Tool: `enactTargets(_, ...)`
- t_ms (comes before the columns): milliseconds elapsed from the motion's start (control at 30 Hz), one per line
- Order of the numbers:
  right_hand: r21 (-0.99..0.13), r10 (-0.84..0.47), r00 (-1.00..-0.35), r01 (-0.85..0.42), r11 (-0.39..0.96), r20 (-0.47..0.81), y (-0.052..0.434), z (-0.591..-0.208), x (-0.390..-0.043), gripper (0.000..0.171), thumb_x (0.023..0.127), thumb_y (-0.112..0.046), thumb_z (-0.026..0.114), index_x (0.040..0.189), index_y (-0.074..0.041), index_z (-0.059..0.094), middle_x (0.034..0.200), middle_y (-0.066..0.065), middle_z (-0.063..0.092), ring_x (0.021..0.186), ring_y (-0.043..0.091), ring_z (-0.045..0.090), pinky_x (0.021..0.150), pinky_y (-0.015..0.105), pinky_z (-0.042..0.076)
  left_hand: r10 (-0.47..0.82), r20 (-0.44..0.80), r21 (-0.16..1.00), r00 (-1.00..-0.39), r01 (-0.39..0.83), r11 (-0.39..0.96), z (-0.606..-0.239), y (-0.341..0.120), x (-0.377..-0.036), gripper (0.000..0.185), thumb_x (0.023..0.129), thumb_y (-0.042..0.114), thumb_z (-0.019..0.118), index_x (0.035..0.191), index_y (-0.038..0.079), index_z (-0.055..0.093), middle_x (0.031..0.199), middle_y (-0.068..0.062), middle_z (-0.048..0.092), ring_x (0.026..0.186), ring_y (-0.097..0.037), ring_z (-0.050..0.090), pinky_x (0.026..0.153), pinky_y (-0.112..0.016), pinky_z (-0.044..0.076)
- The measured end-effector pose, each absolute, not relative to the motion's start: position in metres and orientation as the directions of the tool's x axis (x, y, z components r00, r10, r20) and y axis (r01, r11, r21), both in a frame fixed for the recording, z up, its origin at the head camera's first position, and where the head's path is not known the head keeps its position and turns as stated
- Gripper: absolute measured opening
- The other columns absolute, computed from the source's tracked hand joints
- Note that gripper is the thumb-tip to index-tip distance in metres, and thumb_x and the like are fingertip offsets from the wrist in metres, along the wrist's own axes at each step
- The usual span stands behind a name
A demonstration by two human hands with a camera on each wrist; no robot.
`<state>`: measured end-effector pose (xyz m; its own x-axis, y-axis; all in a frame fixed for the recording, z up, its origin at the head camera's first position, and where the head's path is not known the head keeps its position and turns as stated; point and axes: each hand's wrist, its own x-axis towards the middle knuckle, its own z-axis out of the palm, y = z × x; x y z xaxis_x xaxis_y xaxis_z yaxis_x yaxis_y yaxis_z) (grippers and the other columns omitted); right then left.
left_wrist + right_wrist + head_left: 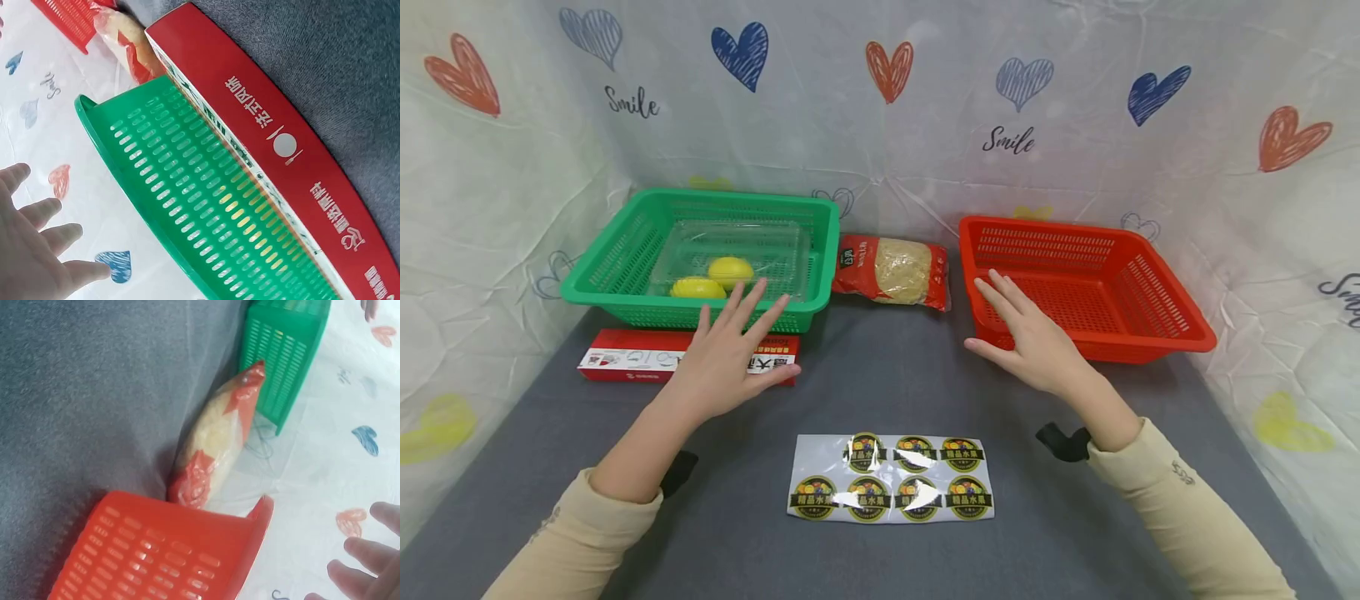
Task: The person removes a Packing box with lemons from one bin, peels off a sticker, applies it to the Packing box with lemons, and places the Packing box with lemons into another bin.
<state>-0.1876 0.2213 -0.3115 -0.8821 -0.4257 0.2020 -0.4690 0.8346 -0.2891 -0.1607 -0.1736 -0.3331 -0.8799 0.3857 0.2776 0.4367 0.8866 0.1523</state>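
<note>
Both hands were spread with fingers extended, gripping nothing. Left hand (718,362) hung over the near side of the green basket (606,262), far left; right hand (1037,342) hung by the near-left corner of the red basket (1097,308), far right. Wrist views showed both sets of fingers apart from the rims.

Handling, judged: both baskets looked light and stiff, moulded plastic, not fragile; best hold probably the flared rim at opposite ends, keeping the green one level, as its load might slide.

Contents: green basket held a clear tray (775,242), likely thin and crushable, and two yellow fruits (730,272); whether these lay inside the tray was unclear. Red basket showed its slotted floor.

Between baskets: bag (902,271), probably soft. Near green basket: red box (625,360). Near centre: sticker sheet (891,479).
</note>
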Motion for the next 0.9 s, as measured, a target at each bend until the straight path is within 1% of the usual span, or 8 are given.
enactTargets(167, -0.309, -0.438, -0.873, -0.486, 0.818, 0.213, 0.216, -0.311, -0.190, 0.079, 0.084, -0.054, 0.056, 0.147, -0.025, 0.018, 0.152, 0.000, 0.012, 0.138, 0.024, 0.012, 0.099, 0.058, 0.028, 0.350, 0.308, 0.209, -0.885, 0.422, 0.882, -0.335, -0.178, -0.158, 0.087, 0.079, 0.052, 0.063, 0.147, 0.023, 0.017, 0.152, -0.011, 0.010, 0.137, -0.037, 0.007, 0.098, -0.069, 0.013)
enactTargets(300, -0.329, -0.446, -0.869, -0.494, 0.805, 0.214, 0.212, -0.312, -0.193, 0.077, 0.085, -0.052, 0.056, 0.147, -0.024, 0.019, 0.152, 0.001, 0.013, 0.138, 0.025, 0.014, 0.100, 0.058, 0.026, 0.332, 0.331, 0.247, -0.883, 0.421, 0.873, -0.337, -0.180, -0.156, 0.085, 0.081, 0.048, 0.063, 0.147, 0.020, 0.018, 0.151, -0.013, 0.012, 0.134, -0.041, 0.012, 0.097, -0.069, 0.014)
enactTargets(433, -0.349, -0.452, -0.868, -0.496, 0.795, 0.204, 0.207, -0.312, -0.196, 0.076, 0.085, -0.051, 0.056, 0.147, -0.023, 0.020, 0.152, 0.002, 0.013, 0.137, 0.027, 0.016, 0.101, 0.058, 0.024, 0.316, 0.336, 0.294, -0.887, 0.417, 0.860, -0.339, -0.182, -0.155, 0.083, 0.082, 0.045, 0.063, 0.147, 0.018, 0.018, 0.151, -0.013, 0.011, 0.134, -0.042, 0.012, 0.097, -0.068, 0.016)
enactTargets(533, -0.369, -0.456, -0.867, -0.498, 0.785, 0.201, 0.202, -0.311, -0.197, 0.075, 0.086, -0.049, 0.056, 0.146, -0.022, 0.021, 0.152, 0.003, 0.014, 0.136, 0.027, 0.018, 0.102, 0.056, 0.024, 0.303, 0.329, 0.344, -0.894, 0.412, 0.844, -0.341, -0.184, -0.153, 0.083, 0.083, 0.040, 0.064, 0.147, 0.017, 0.018, 0.151, -0.013, 0.011, 0.135, -0.040, 0.011, 0.098, -0.067, 0.017)
enactTargets(600, -0.381, -0.460, -0.865, -0.502, 0.777, 0.202, 0.199, -0.310, -0.198, 0.074, 0.086, -0.049, 0.056, 0.146, -0.023, 0.022, 0.152, 0.003, 0.015, 0.135, 0.027, 0.020, 0.103, 0.055, 0.024, 0.295, 0.324, 0.372, -0.899, 0.408, 0.834, -0.343, -0.185, -0.153, 0.082, 0.083, 0.036, 0.065, 0.147, 0.016, 0.018, 0.151, -0.014, 0.011, 0.135, -0.040, 0.011, 0.097, -0.067, 0.020)
enactTargets(667, -0.390, -0.467, -0.860, -0.509, 0.767, 0.206, 0.196, -0.310, -0.199, 0.074, 0.086, -0.048, 0.056, 0.146, -0.021, 0.023, 0.151, 0.004, 0.016, 0.135, 0.027, 0.021, 0.103, 0.055, 0.024, 0.285, 0.316, 0.403, -0.905, 0.400, 0.823, -0.345, -0.186, -0.152, 0.081, 0.084, 0.034, 0.064, 0.147, 0.015, 0.017, 0.151, -0.014, 0.011, 0.135, -0.039, 0.012, 0.096, -0.066, 0.024)
enactTargets(767, -0.395, -0.482, -0.853, -0.520, 0.757, 0.200, 0.192, -0.311, -0.201, 0.073, 0.087, -0.046, 0.056, 0.146, -0.019, 0.024, 0.151, 0.004, 0.016, 0.134, 0.027, 0.023, 0.103, 0.054, 0.025, 0.265, 0.300, 0.453, -0.916, 0.381, 0.806, -0.347, -0.188, -0.152, 0.079, 0.087, 0.035, 0.060, 0.148, 0.016, 0.014, 0.151, -0.014, 0.011, 0.133, -0.040, 0.015, 0.092, -0.065, 0.030)
enactTargets(900, -0.402, -0.502, -0.843, -0.535, 0.743, 0.195, 0.187, -0.312, -0.203, 0.071, 0.087, -0.043, 0.057, 0.145, -0.018, 0.025, 0.151, 0.005, 0.017, 0.134, 0.027, 0.024, 0.103, 0.054, 0.025, 0.237, 0.279, 0.515, -0.931, 0.353, 0.781, -0.351, -0.192, -0.153, 0.076, 0.090, 0.037, 0.056, 0.148, 0.014, 0.011, 0.149, -0.017, 0.013, 0.132, -0.040, 0.018, 0.093, -0.065, 0.029)
